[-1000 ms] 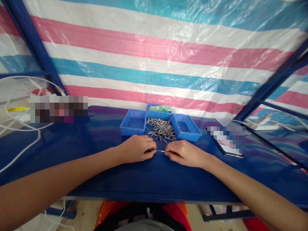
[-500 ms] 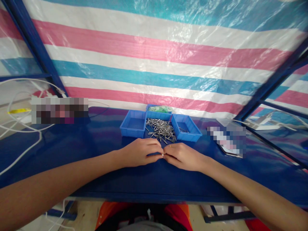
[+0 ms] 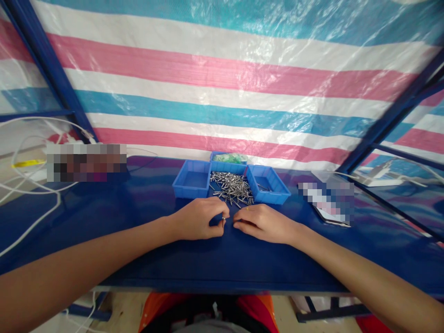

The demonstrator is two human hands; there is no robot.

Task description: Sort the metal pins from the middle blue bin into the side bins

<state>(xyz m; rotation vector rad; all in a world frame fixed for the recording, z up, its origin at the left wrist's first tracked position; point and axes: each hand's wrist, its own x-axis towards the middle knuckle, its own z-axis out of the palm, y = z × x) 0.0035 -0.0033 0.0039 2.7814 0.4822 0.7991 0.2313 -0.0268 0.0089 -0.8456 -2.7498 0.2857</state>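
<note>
My left hand (image 3: 201, 219) pinches a small shiny metal pin (image 3: 224, 219) between thumb and bent forefinger. A short gap to the right, my right hand (image 3: 261, 223) hovers low over the table with thumb and fingers drawn together. Whatever is between those fingertips, if anything, I cannot make out. Just beyond both hands lies a loose heap of small metal pins (image 3: 233, 187). Blue plastic bins flank it: a left bin (image 3: 190, 192) and a right bin (image 3: 272, 196) with a few pins inside.
Behind the heap, another blue bin (image 3: 229, 167) holds green-tinted plastic. A phone-like flat device (image 3: 329, 217), partly pixelated, lies at right on the blue table (image 3: 208, 263). White cables (image 3: 55, 203) loop at left. A striped plastic sheet (image 3: 222, 83) hangs behind, between blue frame posts.
My hands were touching at the fingertips. Now they are apart: my left hand has drawn slightly left with the metal pin, while my right hand has barely moved.
</note>
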